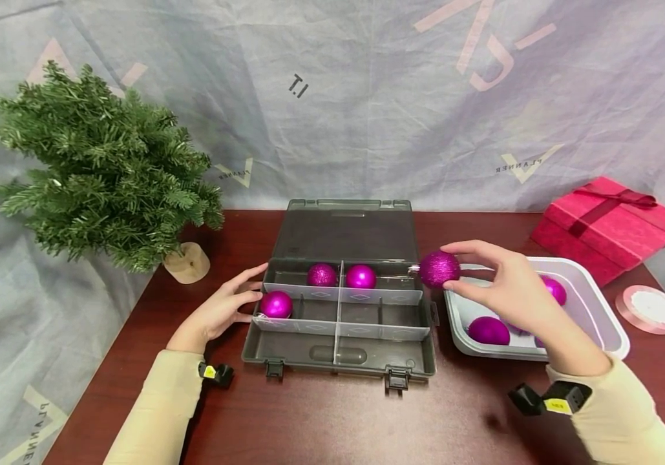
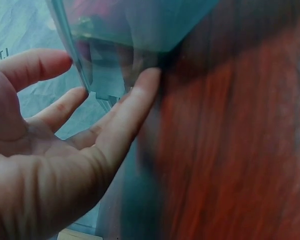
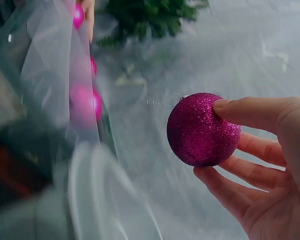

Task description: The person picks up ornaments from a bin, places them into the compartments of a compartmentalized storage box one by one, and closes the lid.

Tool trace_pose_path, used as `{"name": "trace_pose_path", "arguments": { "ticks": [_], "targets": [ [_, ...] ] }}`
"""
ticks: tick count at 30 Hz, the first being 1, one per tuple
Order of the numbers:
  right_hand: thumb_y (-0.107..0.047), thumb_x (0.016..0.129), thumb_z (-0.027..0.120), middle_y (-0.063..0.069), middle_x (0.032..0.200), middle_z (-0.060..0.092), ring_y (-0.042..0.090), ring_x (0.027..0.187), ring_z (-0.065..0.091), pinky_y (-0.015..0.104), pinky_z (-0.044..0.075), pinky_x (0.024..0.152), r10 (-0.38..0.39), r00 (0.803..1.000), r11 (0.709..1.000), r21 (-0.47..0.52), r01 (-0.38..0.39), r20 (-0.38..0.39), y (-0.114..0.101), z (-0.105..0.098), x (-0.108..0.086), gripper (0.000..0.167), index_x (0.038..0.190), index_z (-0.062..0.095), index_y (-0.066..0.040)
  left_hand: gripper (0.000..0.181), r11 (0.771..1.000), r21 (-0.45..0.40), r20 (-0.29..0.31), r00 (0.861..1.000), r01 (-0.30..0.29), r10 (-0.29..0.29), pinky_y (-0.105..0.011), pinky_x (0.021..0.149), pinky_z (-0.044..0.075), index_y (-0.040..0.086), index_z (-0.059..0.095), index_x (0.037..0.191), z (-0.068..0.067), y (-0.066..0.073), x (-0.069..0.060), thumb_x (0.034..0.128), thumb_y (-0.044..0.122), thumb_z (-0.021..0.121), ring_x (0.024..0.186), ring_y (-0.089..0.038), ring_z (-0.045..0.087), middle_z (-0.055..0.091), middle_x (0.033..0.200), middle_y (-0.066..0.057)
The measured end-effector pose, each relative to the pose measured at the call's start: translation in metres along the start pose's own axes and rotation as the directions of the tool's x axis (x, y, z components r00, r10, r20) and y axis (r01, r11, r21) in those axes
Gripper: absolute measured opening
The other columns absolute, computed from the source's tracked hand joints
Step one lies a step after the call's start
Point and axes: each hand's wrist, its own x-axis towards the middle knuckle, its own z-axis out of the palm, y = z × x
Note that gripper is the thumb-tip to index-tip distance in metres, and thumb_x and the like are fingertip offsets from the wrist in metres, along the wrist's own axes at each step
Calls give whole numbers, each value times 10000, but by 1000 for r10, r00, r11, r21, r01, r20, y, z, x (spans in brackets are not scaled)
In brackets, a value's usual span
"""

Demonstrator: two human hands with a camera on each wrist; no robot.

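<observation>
A glittery magenta Christmas ball (image 1: pixel 439 269) is pinched between the thumb and fingers of my right hand (image 1: pixel 497 279). It hangs in the air by the right side of a grey see-through divided box (image 1: pixel 383 351), whose lid is raised. The right wrist view shows the ball's (image 3: pixel 204 129) sparkling surface and thin hanging loop. My left hand (image 1: pixel 229 305) is at the box's left side, its fingertips touching the wall. Two balls sit in the back row, a glittery one (image 1: pixel 322 275) and a shiny one (image 1: pixel 361 277). Another shiny ball (image 1: pixel 276 304) lies in the middle row's left compartment.
Right of the box stands a white plastic tub (image 1: pixel 607 318) with several magenta balls. Behind it leans a red gift box (image 1: pixel 614 223) with a ribbon bow; a pink ribbon roll (image 1: pixel 651 310) lies beside. A small artificial fir tree (image 1: pixel 105 168) rises at the left.
</observation>
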Motion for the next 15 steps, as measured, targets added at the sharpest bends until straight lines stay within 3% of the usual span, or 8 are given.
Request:
{"name": "trace_pose_path", "arguments": {
  "ticks": [6,15],
  "targets": [
    [-111,829,870,-27,1180,709,164,1037,693,315,559,864,-79,991,995,61,73,107,-17,36,19,469,1264,699,-146,654,1000,17,-14,1000,-13,13,-549,914,506,179,227,1644,0,0,1,1061,103,514,1379,-442,326,254,1566,-290],
    [-61,813,871,14,1194,703,186,1072,680,405,545,916,-147,967,977,183,109,207,-34,80,42,462,1243,706,-94,666,1000,18,-9,1000,-13,13,-590,940,486,195,216,1649,0,-1,1,1062,106,517,1404,-473,299,205,1595,-289]
  ]
}}
